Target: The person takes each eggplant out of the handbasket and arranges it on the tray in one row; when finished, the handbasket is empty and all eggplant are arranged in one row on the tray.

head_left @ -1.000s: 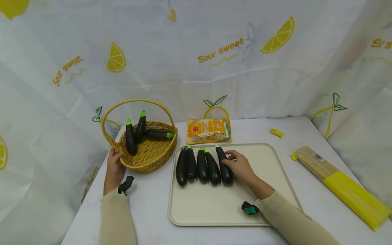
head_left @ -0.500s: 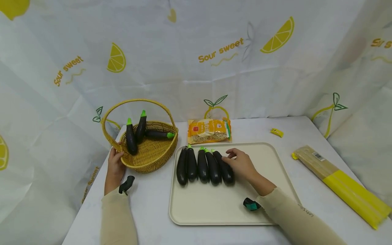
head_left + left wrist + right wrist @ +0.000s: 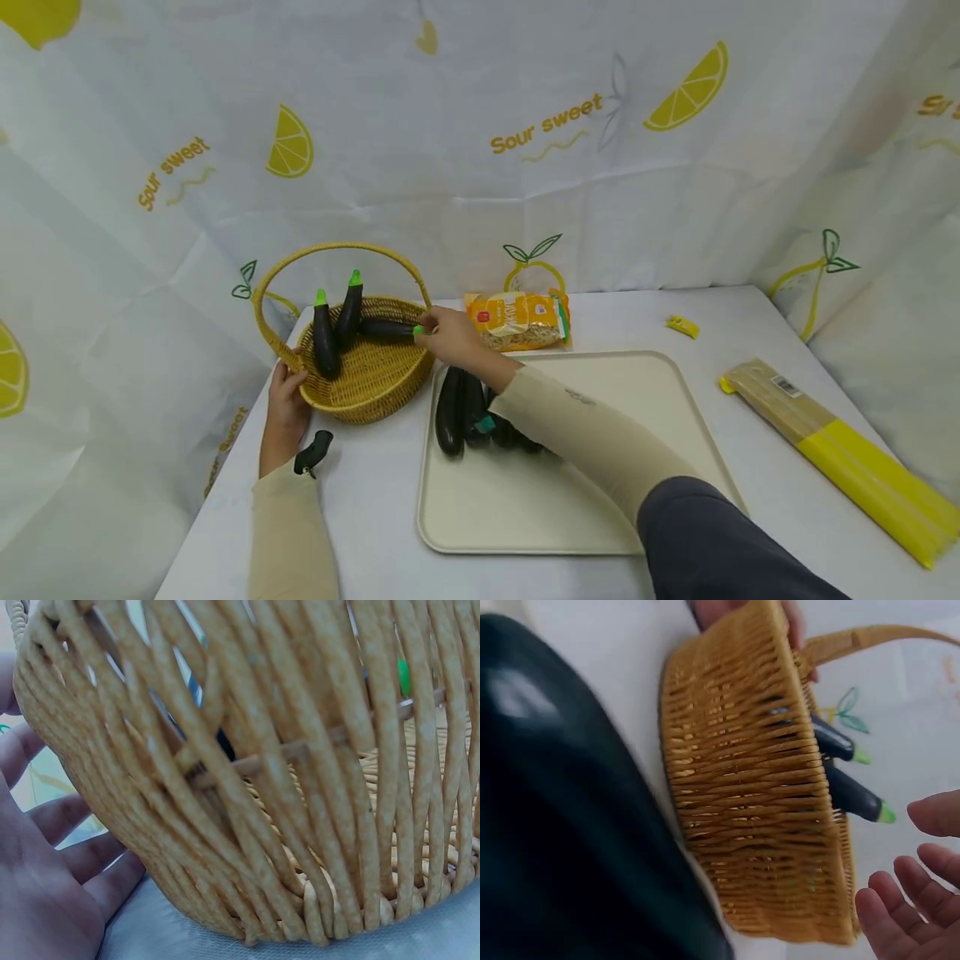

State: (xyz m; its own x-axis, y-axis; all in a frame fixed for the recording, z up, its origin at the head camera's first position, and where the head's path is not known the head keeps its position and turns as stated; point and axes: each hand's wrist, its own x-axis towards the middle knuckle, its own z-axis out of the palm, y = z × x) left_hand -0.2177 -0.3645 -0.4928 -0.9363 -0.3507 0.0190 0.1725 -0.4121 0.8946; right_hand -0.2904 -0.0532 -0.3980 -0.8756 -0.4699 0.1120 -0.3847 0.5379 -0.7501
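A wicker basket (image 3: 375, 404) with a tall hoop handle holds three dark eggplants, one lying sideways (image 3: 384, 330) and two leaning with green stems up. My left hand (image 3: 287, 408) grips its left rim beside the handle's foot. At the opposite rim, my right hand (image 3: 456, 340) reaches over, close to the green stem of the sideways eggplant. The right wrist view shows that hand's fingers (image 3: 919, 889) spread, nothing between them. Several more eggplants (image 3: 450, 412) lie side by side on a cream tray (image 3: 510, 512), partly hidden under my right forearm.
Behind the tray lies an orange food packet (image 3: 519, 321). A small yellow packet (image 3: 682, 326) is at the back right. A long yellow-ended noodle pack (image 3: 832, 458) lies along the right side. White printed cloth hangs behind the table.
My right hand has left the rightmost eggplant on the tray and swung left to the basket's right rim. That eggplant had tilted closer to its neighbours. My left hand stays at the basket.
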